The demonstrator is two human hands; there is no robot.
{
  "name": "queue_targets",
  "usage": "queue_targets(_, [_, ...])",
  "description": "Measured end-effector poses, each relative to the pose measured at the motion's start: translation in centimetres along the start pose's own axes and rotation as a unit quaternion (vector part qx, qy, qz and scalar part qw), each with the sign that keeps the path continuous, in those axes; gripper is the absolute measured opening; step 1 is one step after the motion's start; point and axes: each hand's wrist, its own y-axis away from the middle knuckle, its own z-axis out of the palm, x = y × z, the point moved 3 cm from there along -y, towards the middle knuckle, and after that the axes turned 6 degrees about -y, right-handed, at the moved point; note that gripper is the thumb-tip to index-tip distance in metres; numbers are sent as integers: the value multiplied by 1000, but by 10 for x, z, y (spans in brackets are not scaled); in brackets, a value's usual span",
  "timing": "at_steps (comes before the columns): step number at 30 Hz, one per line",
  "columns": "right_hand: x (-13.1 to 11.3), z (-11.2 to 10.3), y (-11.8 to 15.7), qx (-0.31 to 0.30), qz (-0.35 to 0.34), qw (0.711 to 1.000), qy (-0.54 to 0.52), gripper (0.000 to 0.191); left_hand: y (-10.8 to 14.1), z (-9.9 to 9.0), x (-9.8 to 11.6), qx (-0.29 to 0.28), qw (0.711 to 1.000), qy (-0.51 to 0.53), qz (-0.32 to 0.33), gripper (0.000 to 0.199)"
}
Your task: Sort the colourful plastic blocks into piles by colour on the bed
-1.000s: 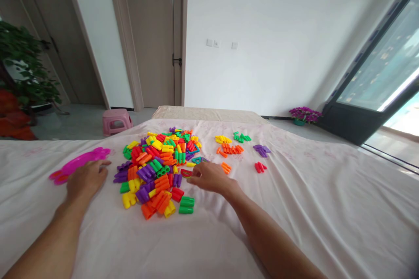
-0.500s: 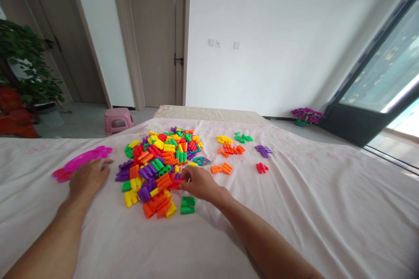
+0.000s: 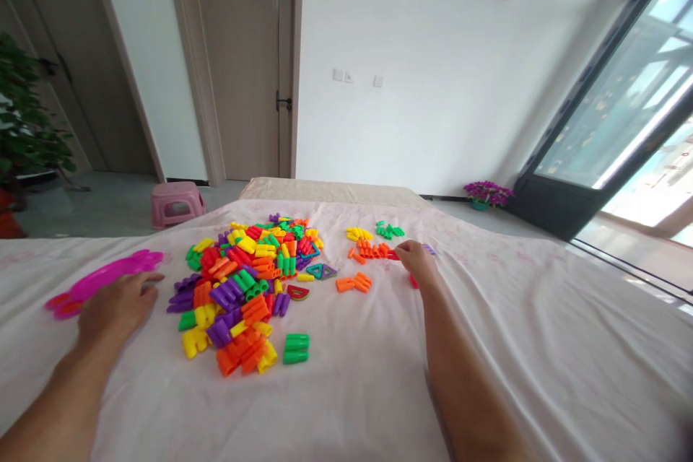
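My right hand (image 3: 416, 261) is closed on a red toy block (image 3: 394, 255), held by the fingertips at the right end of a row of orange blocks (image 3: 372, 250). Below that wrist another red block (image 3: 413, 281) peeks out, partly hidden. Purple blocks (image 3: 429, 249) lie just past the hand, mostly covered by it. My left hand (image 3: 116, 307) rests open, fingers stretched, at the near edge of a flat magenta plastic piece (image 3: 108, 272). Between both hands spreads a big heap of tube-shaped blocks (image 3: 238, 281) in red, orange, yellow, green and purple.
Yellow blocks (image 3: 359, 234) and green blocks (image 3: 390, 230) lie in small groups behind the orange row. Nearer are two orange pieces (image 3: 354, 282), a watermelon-like piece (image 3: 298, 292) and a green block (image 3: 297, 348). A pink stool (image 3: 177, 203) stands beyond the cloth-covered table (image 3: 368, 390).
My right hand has moved from the heap's right side to the sorted groups, carrying the red block. The left hand stays by the magenta piece. The camera view has shifted slightly.
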Motion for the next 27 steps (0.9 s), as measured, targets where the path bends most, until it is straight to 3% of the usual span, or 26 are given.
queue_targets(6, [37,2,-4,-47,99,993,53,21,-4,6,-5,4,1000,2,4,55])
queue_targets(12, [37,15,0,-40,38,995,80,26,1,-2,1,5,1000,1,2,54])
queue_targets(16, [32,12,0,-41,42,993,104,21,7,-12,8,7,1000,6,-2,53])
queue_targets(19, [7,9,2,2,0,997,78,21,12,-17,11,9,1000,9,-1,52])
queue_targets(22, [-42,17,17,15,-119,992,-31,19,15,-22,15,9,1000,12,7,52])
queue_targets(24, [-80,30,40,-38,-211,968,-130,16,16,-24,16,7,1000,15,7,51])
queue_targets(27, [-131,53,91,-171,-328,901,-226,9,17,-26,17,2,1000,12,5,53])
